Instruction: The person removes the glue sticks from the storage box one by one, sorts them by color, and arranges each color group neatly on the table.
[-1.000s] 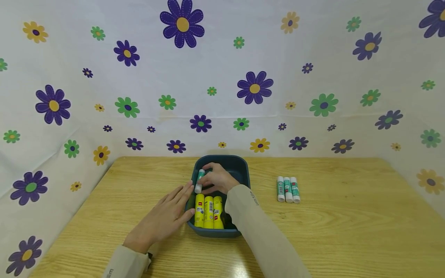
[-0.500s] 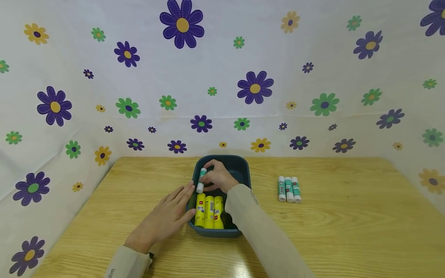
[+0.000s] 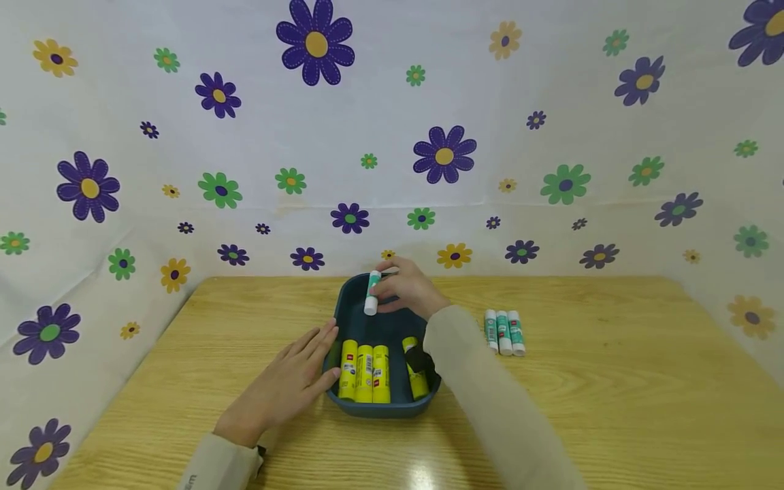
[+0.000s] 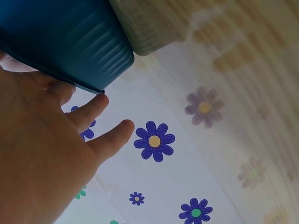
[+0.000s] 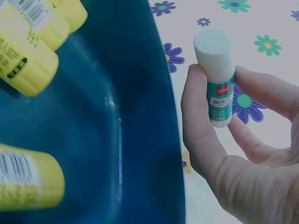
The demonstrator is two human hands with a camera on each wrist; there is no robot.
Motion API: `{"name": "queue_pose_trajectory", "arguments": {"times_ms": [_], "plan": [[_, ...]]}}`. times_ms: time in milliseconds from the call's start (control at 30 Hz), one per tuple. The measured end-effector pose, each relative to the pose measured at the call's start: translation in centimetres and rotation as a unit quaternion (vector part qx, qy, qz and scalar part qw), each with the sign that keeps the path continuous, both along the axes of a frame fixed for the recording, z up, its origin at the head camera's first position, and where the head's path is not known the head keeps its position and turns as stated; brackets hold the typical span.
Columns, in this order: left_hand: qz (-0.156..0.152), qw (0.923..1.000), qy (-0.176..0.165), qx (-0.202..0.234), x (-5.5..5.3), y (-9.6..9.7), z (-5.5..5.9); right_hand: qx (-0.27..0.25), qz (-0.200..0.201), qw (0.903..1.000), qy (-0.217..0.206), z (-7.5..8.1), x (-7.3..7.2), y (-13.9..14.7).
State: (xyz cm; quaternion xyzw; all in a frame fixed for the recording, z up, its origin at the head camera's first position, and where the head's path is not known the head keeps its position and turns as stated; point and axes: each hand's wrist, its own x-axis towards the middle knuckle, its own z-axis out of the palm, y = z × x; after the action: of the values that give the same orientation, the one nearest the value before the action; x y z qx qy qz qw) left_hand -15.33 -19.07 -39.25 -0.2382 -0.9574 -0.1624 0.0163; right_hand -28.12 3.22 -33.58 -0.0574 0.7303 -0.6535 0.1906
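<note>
My right hand (image 3: 407, 289) pinches a small green-and-white glue stick (image 5: 219, 84) between thumb and fingers, above the far part of a dark blue bin (image 3: 352, 299). In the right wrist view the stick's white cap points up, beside the bin's rim. My left hand (image 3: 288, 378) lies with fingers extended along the bin's left side; in the left wrist view, its fingertips (image 4: 100, 100) touch the rim. Three yellow glue sticks (image 3: 364, 373) lie side by side in the bin's near left. Another yellow glue stick (image 3: 418, 381) lies at the near right, partly covered by a black wrist strap.
Three green-and-white glue sticks (image 3: 505, 333) lie in a row on the wooden table (image 3: 612, 381), right of the bin. A white cloth with printed flowers (image 3: 380, 122) hangs behind the table and along its sides.
My right hand has lifted the green-and-white glue stick from the bin's left side, moving up and to the right. The yellow glue stick at the near right now shows. The left hand stays put.
</note>
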Motion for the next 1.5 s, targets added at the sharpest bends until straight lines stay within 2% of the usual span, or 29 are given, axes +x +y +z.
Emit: {"name": "queue_pose_trajectory", "arguments": {"times_ms": [367,500,867,1133,1500], "plan": [[0.002,1.0,0.007,-0.002,-0.2,0.0,-0.4,-0.005,0.013,0.9996,0.022,2.2,0.1,3.3],[0.0,1.0,0.006,-0.002,-0.2,0.1,-0.4,-0.002,0.015,0.9993,0.034,2.4,0.3,4.6],[0.005,1.0,0.005,-0.003,-0.1,0.1,-0.3,0.01,0.009,0.9976,0.068,1.8,0.6,8.6],[0.009,0.9999,0.003,-0.008,0.1,0.0,0.0,0.013,-0.001,0.9976,0.068,0.6,0.8,11.4],[0.008,1.0,0.001,-0.006,0.1,0.0,0.0,0.046,-0.013,0.9958,0.077,0.3,1.3,15.8]]}}
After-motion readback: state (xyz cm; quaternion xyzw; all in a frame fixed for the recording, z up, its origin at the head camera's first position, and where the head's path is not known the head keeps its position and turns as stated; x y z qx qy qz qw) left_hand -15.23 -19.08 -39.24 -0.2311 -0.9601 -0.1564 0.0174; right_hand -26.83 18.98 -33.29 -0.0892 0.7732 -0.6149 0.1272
